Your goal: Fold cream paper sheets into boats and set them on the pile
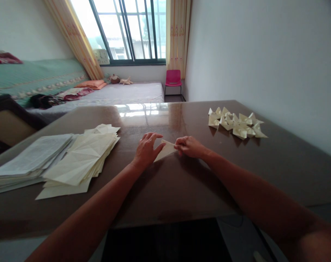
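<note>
A small cream sheet of folded paper point(165, 151) rests on the brown table between my hands. My right hand point(190, 146) pinches its right-hand corner, with the fingers curled in. On the other side, my left hand point(148, 147) has its thumb and fingers spread apart. The left thumb tip lies at the paper's left edge; whether it presses on the paper I cannot tell. Part of the paper is hidden behind the hands.
Creased cream sheets point(79, 156) lie stacked at the left, beside a pile of printed papers point(29, 153). Several folded paper shapes point(233, 122) stand grouped at the right back. Beyond the glossy table point(165, 193) are a bed point(135, 92) and a pink chair point(173, 78).
</note>
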The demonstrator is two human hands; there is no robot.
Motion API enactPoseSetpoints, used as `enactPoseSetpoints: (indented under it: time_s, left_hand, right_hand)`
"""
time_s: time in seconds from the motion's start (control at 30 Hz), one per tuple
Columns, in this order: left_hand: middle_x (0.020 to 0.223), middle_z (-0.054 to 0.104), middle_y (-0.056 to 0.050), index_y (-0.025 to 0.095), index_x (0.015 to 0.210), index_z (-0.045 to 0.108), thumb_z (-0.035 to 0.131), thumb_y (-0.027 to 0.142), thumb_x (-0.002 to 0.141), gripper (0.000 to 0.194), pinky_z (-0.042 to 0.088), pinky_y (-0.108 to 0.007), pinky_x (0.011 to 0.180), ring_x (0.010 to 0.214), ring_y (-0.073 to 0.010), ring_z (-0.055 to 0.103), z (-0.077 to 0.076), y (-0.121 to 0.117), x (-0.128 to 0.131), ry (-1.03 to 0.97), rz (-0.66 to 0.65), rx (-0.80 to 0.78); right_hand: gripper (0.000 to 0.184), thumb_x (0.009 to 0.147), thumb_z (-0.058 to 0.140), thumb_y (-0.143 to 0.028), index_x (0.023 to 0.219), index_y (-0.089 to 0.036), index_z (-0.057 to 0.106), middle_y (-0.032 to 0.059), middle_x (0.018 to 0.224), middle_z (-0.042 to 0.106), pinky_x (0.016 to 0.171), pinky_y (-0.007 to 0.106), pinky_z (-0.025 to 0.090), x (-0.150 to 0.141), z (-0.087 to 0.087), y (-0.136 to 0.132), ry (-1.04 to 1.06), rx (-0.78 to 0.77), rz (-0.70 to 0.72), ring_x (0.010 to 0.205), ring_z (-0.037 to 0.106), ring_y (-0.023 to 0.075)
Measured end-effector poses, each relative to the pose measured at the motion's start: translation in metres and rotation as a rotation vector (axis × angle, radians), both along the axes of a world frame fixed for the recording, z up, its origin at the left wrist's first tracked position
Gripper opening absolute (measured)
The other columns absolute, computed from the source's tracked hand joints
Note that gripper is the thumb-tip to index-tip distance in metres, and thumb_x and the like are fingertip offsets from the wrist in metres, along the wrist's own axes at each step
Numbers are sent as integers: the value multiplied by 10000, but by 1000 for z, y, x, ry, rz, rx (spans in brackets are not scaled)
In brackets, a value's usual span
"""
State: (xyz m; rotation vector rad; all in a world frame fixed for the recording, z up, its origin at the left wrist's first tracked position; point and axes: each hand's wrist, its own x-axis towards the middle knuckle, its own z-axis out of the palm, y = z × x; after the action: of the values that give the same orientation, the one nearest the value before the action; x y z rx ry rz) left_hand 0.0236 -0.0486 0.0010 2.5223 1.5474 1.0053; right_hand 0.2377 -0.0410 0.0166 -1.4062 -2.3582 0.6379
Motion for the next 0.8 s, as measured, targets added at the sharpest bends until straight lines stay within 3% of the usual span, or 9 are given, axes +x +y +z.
enactPoseSetpoints:
  time_s: [0.1, 0.27, 0.37, 0.5, 0.6, 0.7, 0.8]
  left_hand:
    - [1027, 631, -59, 197, 1006, 585, 487, 380, 888, 239, 429, -331, 854, 983, -214, 562, 2, 2, -7, -48, 147, 1]
    - [707, 628, -1, 212, 843, 584, 441, 481, 891, 308, 379, -272, 604, 647, -168, 572, -1, -1, -11, 3, 235, -213]
    - [766, 638, 3, 217, 830, 607, 493, 437, 874, 251, 382, -256, 626, 681, -149, 580, -5, -7, -7, 85, 89, -170]
    - [935, 647, 1, 247, 882, 653, 501, 373, 879, 197, 406, -243, 686, 769, -138, 602, -9, -16, -1, 226, -109, -156]
    - [904, 661, -15, 241, 834, 664, 488, 441, 877, 270, 405, -258, 659, 762, -162, 614, -6, -17, -1, 300, 1, -170]
    - [786, 679, -40, 220, 756, 659, 428, 512, 886, 395, 409, -284, 636, 737, -204, 634, -2, -13, -6, 292, 135, -225]
    - [709, 692, -29, 216, 812, 665, 405, 503, 897, 397, 437, -292, 640, 675, -198, 649, -2, -6, -9, 87, 97, -341]
  right_hand:
    - [226, 851, 502, -247, 726, -155, 665, 15, 642, 691, 544, 208, 327, 4, -5, 8, 19, -6, -104, 569, 536, 107]
    - [299, 895, 422, -285, 739, -153, 641, 25, 669, 709, 530, 202, 335, 6, -9, 14, 96, -97, -215, 526, 523, 98]
    - [354, 903, 409, -301, 684, -154, 646, 38, 661, 712, 526, 211, 340, 4, -4, 9, -26, -207, -149, 516, 528, 103]
    - [367, 877, 462, -337, 606, -168, 641, 31, 572, 668, 517, 225, 318, 2, 1, 2, -196, -173, -70, 527, 535, 113]
    - [370, 858, 493, -369, 577, -164, 622, 16, 500, 599, 484, 236, 284, 5, 0, 1, -209, -174, -39, 454, 473, 98]
    - [432, 863, 476, -404, 531, -150, 583, 1, 452, 526, 460, 229, 262, 6, -5, 2, -58, -227, 12, 411, 384, 74]
    - [464, 869, 452, -443, 563, -130, 606, -4, 454, 513, 438, 219, 241, 2, -11, 0, 143, -345, 71, 409, 322, 63]
